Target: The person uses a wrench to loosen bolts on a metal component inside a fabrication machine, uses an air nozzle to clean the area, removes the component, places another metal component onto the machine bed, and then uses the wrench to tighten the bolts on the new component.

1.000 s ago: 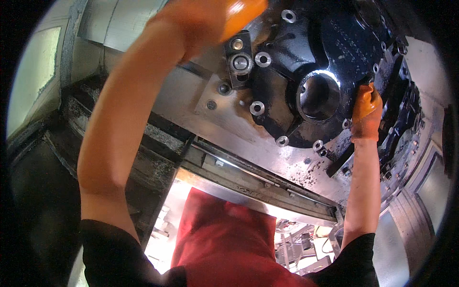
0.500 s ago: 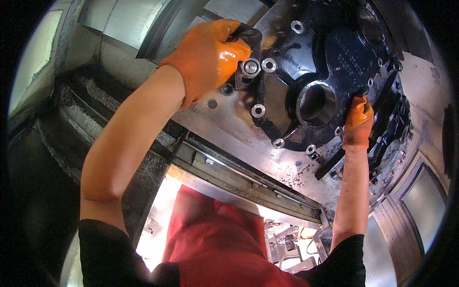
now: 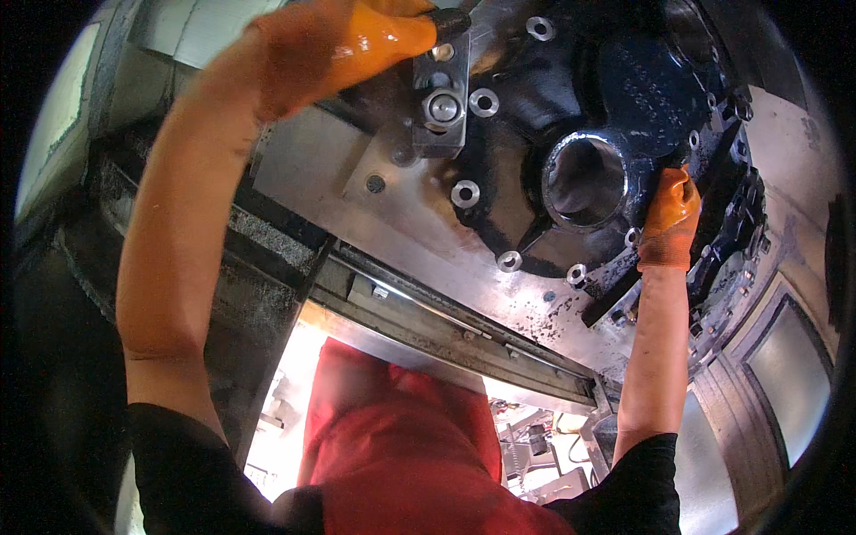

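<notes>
A large black casting (image 3: 513, 169) with bright ringed bolt holes and a round bore stands against a metal plate (image 3: 410, 214). At its left edge is a steel clamp plate (image 3: 457, 76) with a round nut (image 3: 443, 107) on it. My left hand (image 3: 366, 40), in an orange glove, curls at the clamp's upper end against a dark rounded piece (image 3: 452, 22); its fingers are partly cut off by the picture's top edge. My right hand (image 3: 670, 214), also gloved in orange, is closed in a fist at the casting's right side. What lies inside that fist is hidden.
A slotted metal rail (image 3: 428, 303) crosses below the casting. Dark, chip-covered ledges (image 3: 267, 241) lie to the left. A windowed panel (image 3: 789, 366) is at the right. My red apron (image 3: 401, 437) fills the lower middle.
My left hand has moved up and left, off the nut area, uncovering more of the clamp plate. The view has shifted slightly; my right hand stays at the same place on the casting.
</notes>
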`<state>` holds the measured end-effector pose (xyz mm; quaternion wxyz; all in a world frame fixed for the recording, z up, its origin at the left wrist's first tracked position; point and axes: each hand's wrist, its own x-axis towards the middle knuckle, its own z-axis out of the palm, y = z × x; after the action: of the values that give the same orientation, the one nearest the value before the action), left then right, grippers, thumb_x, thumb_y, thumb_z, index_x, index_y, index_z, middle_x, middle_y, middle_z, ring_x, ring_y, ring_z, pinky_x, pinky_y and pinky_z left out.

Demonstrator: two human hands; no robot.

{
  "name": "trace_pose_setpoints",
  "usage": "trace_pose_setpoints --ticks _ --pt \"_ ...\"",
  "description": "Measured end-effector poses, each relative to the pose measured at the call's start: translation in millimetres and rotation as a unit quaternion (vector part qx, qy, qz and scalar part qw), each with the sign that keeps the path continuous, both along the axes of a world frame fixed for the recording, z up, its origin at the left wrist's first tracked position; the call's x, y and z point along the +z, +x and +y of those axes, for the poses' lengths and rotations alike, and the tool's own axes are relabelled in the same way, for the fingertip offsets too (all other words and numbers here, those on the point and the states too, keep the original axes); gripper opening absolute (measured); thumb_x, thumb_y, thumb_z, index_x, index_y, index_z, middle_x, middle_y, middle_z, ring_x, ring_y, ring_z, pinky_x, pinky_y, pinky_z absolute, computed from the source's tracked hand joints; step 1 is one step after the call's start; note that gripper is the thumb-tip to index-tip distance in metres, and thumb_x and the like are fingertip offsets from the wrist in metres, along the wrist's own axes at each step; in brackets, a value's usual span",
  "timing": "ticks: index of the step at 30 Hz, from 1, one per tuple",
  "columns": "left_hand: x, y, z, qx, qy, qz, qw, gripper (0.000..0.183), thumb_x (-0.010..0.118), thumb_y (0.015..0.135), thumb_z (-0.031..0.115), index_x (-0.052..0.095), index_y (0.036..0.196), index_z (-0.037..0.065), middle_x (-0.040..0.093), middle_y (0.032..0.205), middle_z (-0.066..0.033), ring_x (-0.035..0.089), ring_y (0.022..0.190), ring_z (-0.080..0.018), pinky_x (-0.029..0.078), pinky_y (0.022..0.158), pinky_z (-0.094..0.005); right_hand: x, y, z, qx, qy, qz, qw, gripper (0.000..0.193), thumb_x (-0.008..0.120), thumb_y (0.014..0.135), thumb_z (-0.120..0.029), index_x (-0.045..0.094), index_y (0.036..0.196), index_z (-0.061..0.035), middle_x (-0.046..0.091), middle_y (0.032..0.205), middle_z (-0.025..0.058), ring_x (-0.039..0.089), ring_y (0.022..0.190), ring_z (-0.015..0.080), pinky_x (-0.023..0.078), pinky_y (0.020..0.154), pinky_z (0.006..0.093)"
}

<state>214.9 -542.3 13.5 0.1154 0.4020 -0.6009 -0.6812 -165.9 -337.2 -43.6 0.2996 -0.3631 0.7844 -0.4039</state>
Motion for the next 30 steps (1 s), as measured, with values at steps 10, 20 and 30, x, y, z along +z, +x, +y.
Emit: trace_pose_setpoints --ticks 10,20,30 --pt "-2.2 -145.7 -64.6 -0.011 -0.114 -0.184 0.976 0.049 0.052 0.095 0.033 0.048 0.133 0.002 0.058 0.124 -0.0103 0.053 0.113 -0.0190 0.041 0.097 -0.0331 43.8 43.2 -29.0 -0.025 0.113 0.111 0.987 0.029 0.055 0.087 -0.028 0.067 0.085 -0.0012 0.067 0.077 0.0202 0.066 0.077 0.0364 0.050 0.069 0.0414" --pt "-43.7 -157.3 -57.2 0.185 0.108 0.017 0.977 0.027 0.059 0.091 0.026 0.060 0.112 0.007 0.062 0.094 -0.0027 0.057 0.085 -0.0152 0.045 0.079 -0.0306 39.7 45.3 -21.1 -0.018 0.107 0.177 0.978 0.027 0.058 0.086 -0.032 0.066 0.086 -0.0055 0.065 0.077 0.0204 0.063 0.077 0.0394 0.050 0.067 0.0457" --pt "-20.2 -162.4 -39.5 0.213 0.188 0.020 0.959 0.021 0.057 0.091 0.022 0.060 0.110 0.012 0.065 0.100 -0.0004 0.061 0.087 -0.0149 0.048 0.074 -0.0291 49.0 35.1 -23.2 0.057 0.240 0.170 0.954 0.030 0.054 0.088 -0.033 0.067 0.082 -0.0069 0.067 0.080 0.0164 0.065 0.078 0.0358 0.052 0.068 0.0440"
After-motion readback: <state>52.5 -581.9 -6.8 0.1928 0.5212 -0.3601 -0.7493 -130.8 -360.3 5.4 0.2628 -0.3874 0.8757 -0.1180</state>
